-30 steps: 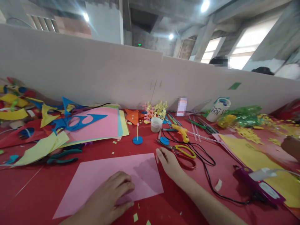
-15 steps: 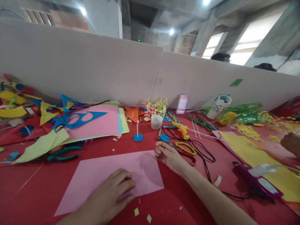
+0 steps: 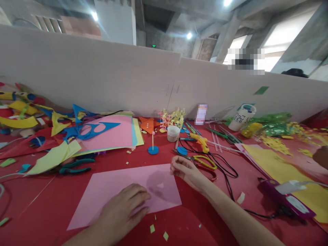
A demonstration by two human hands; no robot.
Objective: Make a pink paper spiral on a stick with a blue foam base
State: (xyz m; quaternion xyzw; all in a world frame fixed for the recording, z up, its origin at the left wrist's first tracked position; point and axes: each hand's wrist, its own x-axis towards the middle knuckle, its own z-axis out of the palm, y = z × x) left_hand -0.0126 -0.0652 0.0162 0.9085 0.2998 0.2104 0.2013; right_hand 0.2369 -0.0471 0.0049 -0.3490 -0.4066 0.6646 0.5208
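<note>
A pink sheet of paper (image 3: pixel 115 186) lies flat on the red table. My left hand (image 3: pixel 130 203) rests over its lower part, fingers loosely bent and apart, with nothing seen in them. At the sheet's upper right corner is my right hand (image 3: pixel 183 169), its fingers curled in toward the thumb. Whatever is between those fingertips is hidden or too small to make out. Just behind the right hand lie yellow-handled pliers (image 3: pixel 205 161) and a blue disc (image 3: pixel 182 150). Another blue disc (image 3: pixel 153 150) carries a thin upright yellow stick.
Stacked coloured sheets (image 3: pixel 110 143) and green-handled pliers (image 3: pixel 75 166) lie left. A white cup (image 3: pixel 173 133) and yellow glue gun (image 3: pixel 200 141) stand behind. On the right are a purple power strip (image 3: pixel 287 200), black cable and yellow sheet (image 3: pixel 271 164). Another person's hand (image 3: pixel 320 157) shows far right.
The view has shifted slightly, so the scene sits a little further right. Both hands keep nearly the same places over the sheet. A small pale spot now shows in the shadow on the paper.
</note>
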